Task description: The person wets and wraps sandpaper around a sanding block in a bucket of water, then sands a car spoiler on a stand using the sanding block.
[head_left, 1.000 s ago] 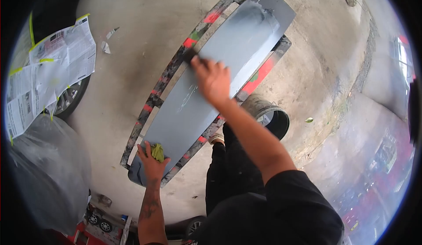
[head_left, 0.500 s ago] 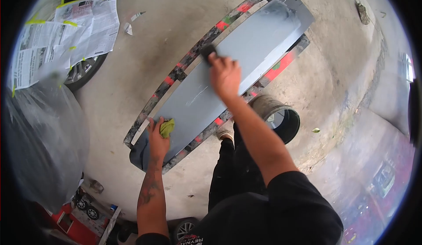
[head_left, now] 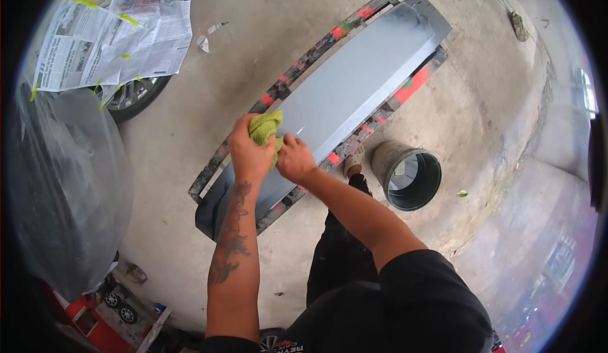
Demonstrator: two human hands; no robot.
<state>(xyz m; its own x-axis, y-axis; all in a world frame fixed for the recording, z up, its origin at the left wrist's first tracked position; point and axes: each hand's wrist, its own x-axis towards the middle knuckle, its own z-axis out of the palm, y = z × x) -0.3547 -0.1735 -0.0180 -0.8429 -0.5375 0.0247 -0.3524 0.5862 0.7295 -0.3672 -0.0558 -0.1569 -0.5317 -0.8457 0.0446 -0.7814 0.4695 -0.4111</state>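
My left hand point(head_left: 248, 151) is closed around a crumpled yellow-green cloth point(head_left: 265, 128) above the left part of a long grey panel point(head_left: 361, 74). Right beside it, my right hand point(head_left: 296, 160) has its fingers curled close to the cloth's lower end. What those fingers hold is hidden; the dark block seen earlier does not show. The panel lies slantwise on a stand point(head_left: 304, 68) whose dark rails carry red and green patches. Its surface is lighter in the middle, with dark smudges at the far end.
A dark bucket point(head_left: 386, 156) stands on the concrete floor point(head_left: 177, 144), just right of my shoe point(head_left: 354, 161). At left are a car wheel point(head_left: 136, 96), taped newspaper point(head_left: 82, 49) and plastic sheeting point(head_left: 82, 182). A leaf point(head_left: 462, 193) lies right of the bucket.
My right hand has come down and left from mid-panel to beside my left hand. The left hand has moved up and right with the cloth. The dark block is out of sight.
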